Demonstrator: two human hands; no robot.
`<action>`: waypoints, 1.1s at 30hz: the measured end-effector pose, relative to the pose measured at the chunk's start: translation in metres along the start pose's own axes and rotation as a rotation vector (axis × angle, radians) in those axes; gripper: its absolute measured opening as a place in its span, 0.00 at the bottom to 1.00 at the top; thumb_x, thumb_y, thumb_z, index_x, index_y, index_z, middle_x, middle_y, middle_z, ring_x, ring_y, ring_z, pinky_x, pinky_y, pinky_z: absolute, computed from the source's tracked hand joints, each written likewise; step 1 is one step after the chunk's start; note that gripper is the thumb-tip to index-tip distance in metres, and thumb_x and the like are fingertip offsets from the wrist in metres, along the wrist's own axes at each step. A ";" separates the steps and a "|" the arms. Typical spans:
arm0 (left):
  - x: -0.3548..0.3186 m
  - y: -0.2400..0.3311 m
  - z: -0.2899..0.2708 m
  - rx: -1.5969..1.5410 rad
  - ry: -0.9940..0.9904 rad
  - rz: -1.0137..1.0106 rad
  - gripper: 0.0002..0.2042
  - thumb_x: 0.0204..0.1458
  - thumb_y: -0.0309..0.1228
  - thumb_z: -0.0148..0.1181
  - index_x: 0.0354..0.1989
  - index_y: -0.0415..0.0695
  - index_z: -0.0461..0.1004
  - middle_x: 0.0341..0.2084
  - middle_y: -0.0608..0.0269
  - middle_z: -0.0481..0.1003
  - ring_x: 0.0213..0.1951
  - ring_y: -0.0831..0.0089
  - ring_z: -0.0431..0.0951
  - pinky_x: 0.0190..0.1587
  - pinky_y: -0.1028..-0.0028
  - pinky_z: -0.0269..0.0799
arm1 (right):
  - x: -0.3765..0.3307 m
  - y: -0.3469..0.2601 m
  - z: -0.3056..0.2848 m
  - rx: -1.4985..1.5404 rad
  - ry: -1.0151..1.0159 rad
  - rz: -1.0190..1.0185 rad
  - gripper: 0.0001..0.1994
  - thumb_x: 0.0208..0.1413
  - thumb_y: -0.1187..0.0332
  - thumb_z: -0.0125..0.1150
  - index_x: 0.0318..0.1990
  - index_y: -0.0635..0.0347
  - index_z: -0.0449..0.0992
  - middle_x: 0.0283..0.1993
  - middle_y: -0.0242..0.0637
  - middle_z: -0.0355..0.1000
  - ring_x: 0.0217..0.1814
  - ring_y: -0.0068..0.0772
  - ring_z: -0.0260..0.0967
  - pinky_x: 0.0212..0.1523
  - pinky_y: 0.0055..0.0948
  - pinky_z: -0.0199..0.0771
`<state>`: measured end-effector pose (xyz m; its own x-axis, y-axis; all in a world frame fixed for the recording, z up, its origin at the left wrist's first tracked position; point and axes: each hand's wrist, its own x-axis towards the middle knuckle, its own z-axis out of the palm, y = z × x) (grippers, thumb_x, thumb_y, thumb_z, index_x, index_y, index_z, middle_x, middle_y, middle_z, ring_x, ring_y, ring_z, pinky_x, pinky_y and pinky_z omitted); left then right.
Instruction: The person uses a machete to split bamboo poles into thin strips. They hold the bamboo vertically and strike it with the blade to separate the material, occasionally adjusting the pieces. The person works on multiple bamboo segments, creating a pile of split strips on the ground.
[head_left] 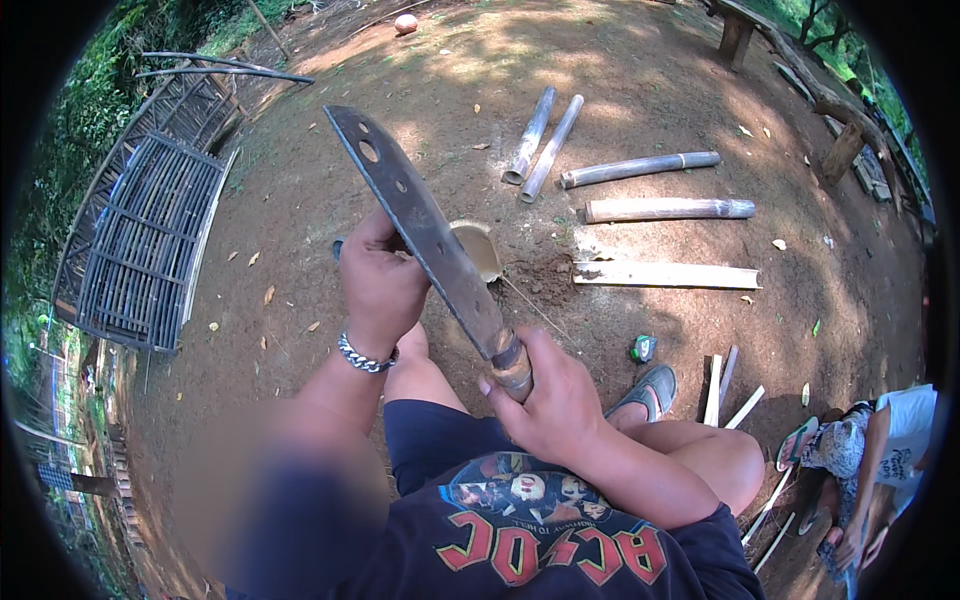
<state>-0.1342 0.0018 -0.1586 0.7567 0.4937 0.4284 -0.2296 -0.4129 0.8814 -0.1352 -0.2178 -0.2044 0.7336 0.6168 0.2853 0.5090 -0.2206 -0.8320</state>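
Observation:
My right hand [553, 400] grips the wooden handle of a machete [430, 220]. Its long dark blade, pierced with several holes, points up and to the left. Against the blade's left edge, my left hand [383, 275] is closed, its fingers curled and partly hidden behind the metal. A chain bracelet [366, 357] circles that wrist. Beyond the blade, a pale hollow piece [478, 248], seemingly a cut bamboo section, is partly covered by it.
Bamboo lengths [640, 169] and a split half [665, 275] lie on the dirt ahead. A green tape measure [643, 348] sits by my shoe [655, 390], near thin bamboo strips [713, 390]. Another person [880, 450] crouches at right. A bamboo bench [150, 235] stands left.

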 end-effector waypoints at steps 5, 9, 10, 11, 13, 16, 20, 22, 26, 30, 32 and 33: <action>0.001 0.001 -0.001 -0.004 -0.039 -0.021 0.05 0.50 0.20 0.66 0.35 0.35 0.80 0.29 0.65 0.81 0.33 0.80 0.80 0.38 0.77 0.75 | -0.001 -0.003 -0.002 0.056 -0.021 0.044 0.26 0.55 0.63 0.70 0.54 0.66 0.66 0.37 0.53 0.76 0.41 0.60 0.78 0.41 0.48 0.76; 0.005 0.002 -0.005 -0.139 -0.148 0.023 0.04 0.56 0.21 0.61 0.35 0.33 0.80 0.31 0.61 0.81 0.35 0.77 0.79 0.41 0.76 0.75 | -0.001 -0.003 -0.010 0.190 -0.091 0.146 0.24 0.56 0.62 0.68 0.54 0.66 0.67 0.40 0.56 0.77 0.45 0.60 0.78 0.45 0.48 0.77; 0.006 0.002 -0.006 -0.117 -0.172 0.024 0.05 0.57 0.21 0.60 0.35 0.32 0.80 0.32 0.60 0.81 0.36 0.77 0.79 0.41 0.76 0.74 | -0.001 -0.003 -0.012 0.193 -0.095 0.143 0.24 0.57 0.62 0.68 0.54 0.66 0.67 0.40 0.55 0.77 0.45 0.60 0.78 0.45 0.47 0.77; 0.008 0.003 -0.007 -0.103 -0.194 0.026 0.05 0.58 0.21 0.58 0.35 0.32 0.80 0.32 0.59 0.81 0.36 0.76 0.79 0.42 0.76 0.74 | 0.000 -0.002 -0.014 0.196 -0.099 0.140 0.24 0.57 0.62 0.68 0.54 0.66 0.67 0.40 0.55 0.77 0.45 0.60 0.78 0.45 0.47 0.77; 0.010 0.005 -0.008 -0.086 -0.221 0.033 0.06 0.59 0.22 0.57 0.35 0.32 0.80 0.33 0.58 0.81 0.37 0.76 0.79 0.42 0.75 0.74 | 0.001 -0.003 -0.016 0.189 -0.105 0.151 0.24 0.56 0.63 0.68 0.54 0.66 0.67 0.40 0.54 0.77 0.45 0.59 0.78 0.46 0.47 0.76; 0.014 0.007 -0.006 -0.096 -0.225 0.037 0.06 0.59 0.23 0.58 0.35 0.33 0.80 0.33 0.59 0.81 0.36 0.77 0.79 0.42 0.76 0.74 | 0.002 -0.004 -0.017 0.181 -0.110 0.158 0.24 0.56 0.63 0.68 0.54 0.65 0.67 0.40 0.54 0.77 0.45 0.60 0.78 0.46 0.47 0.76; 0.014 0.004 -0.002 -0.093 -0.197 0.018 0.05 0.57 0.24 0.63 0.34 0.34 0.80 0.31 0.62 0.81 0.33 0.81 0.78 0.37 0.78 0.73 | 0.002 -0.005 -0.018 0.186 -0.122 0.171 0.24 0.56 0.63 0.68 0.54 0.65 0.67 0.40 0.55 0.77 0.45 0.61 0.77 0.46 0.48 0.76; 0.013 -0.001 -0.001 -0.076 -0.172 0.002 0.05 0.55 0.24 0.66 0.33 0.35 0.80 0.29 0.64 0.81 0.31 0.82 0.78 0.34 0.79 0.73 | 0.002 -0.004 -0.017 0.177 -0.126 0.176 0.24 0.56 0.62 0.68 0.54 0.65 0.66 0.40 0.56 0.77 0.45 0.61 0.78 0.46 0.48 0.76; 0.011 -0.007 0.001 -0.053 -0.128 -0.027 0.06 0.53 0.25 0.70 0.32 0.36 0.80 0.24 0.66 0.80 0.27 0.83 0.77 0.30 0.80 0.72 | 0.001 -0.002 -0.015 0.151 -0.123 0.169 0.24 0.56 0.62 0.68 0.54 0.66 0.66 0.39 0.56 0.77 0.44 0.62 0.78 0.45 0.49 0.76; 0.013 0.000 0.005 -0.034 -0.125 -0.095 0.05 0.53 0.25 0.70 0.31 0.36 0.80 0.23 0.67 0.80 0.26 0.84 0.77 0.30 0.81 0.72 | 0.001 -0.001 -0.014 0.163 -0.107 0.130 0.24 0.56 0.62 0.68 0.54 0.66 0.67 0.38 0.55 0.77 0.43 0.62 0.78 0.44 0.49 0.76; 0.013 0.001 0.006 -0.082 -0.119 -0.067 0.05 0.53 0.24 0.70 0.31 0.36 0.80 0.23 0.67 0.80 0.26 0.84 0.77 0.30 0.81 0.72 | 0.001 -0.002 -0.015 0.129 -0.097 0.122 0.24 0.56 0.62 0.68 0.53 0.66 0.68 0.38 0.55 0.77 0.43 0.62 0.78 0.44 0.49 0.76; 0.012 -0.001 0.005 -0.060 -0.131 -0.109 0.05 0.52 0.24 0.70 0.31 0.36 0.80 0.22 0.67 0.80 0.26 0.84 0.77 0.30 0.81 0.72 | 0.000 -0.003 -0.016 0.140 -0.101 0.125 0.23 0.56 0.62 0.68 0.53 0.66 0.68 0.38 0.55 0.77 0.43 0.62 0.78 0.44 0.49 0.76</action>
<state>-0.1217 0.0038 -0.1550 0.8514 0.4279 0.3035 -0.1750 -0.3137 0.9333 -0.1291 -0.2291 -0.1943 0.7350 0.6651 0.1321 0.3441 -0.1980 -0.9178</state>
